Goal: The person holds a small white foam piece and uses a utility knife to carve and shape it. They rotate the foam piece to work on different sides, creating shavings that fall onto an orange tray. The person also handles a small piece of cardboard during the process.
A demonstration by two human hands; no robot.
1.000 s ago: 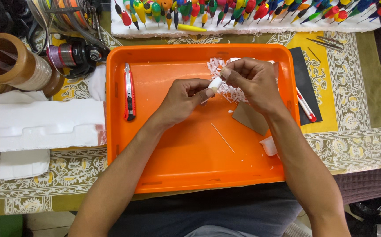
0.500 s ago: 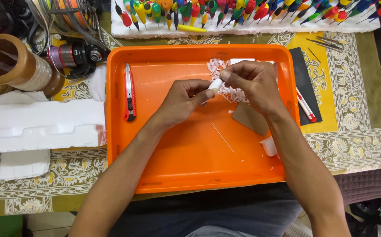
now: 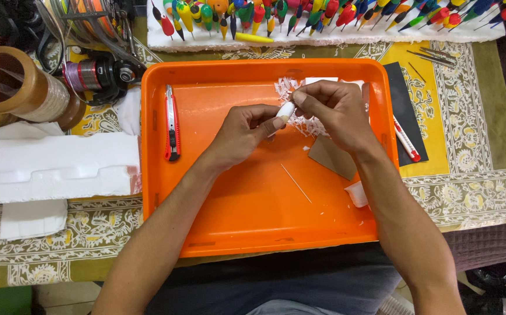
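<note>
Nearest the person, along the near edge of the orange tray (image 3: 165, 233), nothing is lying but bare plastic; a little further in, a thin white stick (image 3: 295, 182) is resting loose toward the middle, a small white cup-like piece (image 3: 358, 193) is sitting by the right edge, and a brown card scrap (image 3: 331, 157) is lying just under the right wrist. Above these, both hands are meeting over the far half of the tray: the left hand (image 3: 241, 137) is pinching the lower end of a small white foam piece (image 3: 285, 111) between thumb and fingers, and the right hand (image 3: 331, 111) is closing its fingertips on the upper end, so both are grasping the same piece (whether a blade is tucked in the right fingers cannot be told). White shavings (image 3: 299, 116) are gathering beneath. To shape it well, I judge the left pinch should be holding steady while the right is working in light strokes, keeping the piece over the tray. A red utility knife (image 3: 172, 121) is lying by the left edge. Beyond the far rim, a row of coloured floats (image 3: 299, 14) is standing in white foam, and a fishing reel (image 3: 98, 73) is sitting off the far left corner.
</note>
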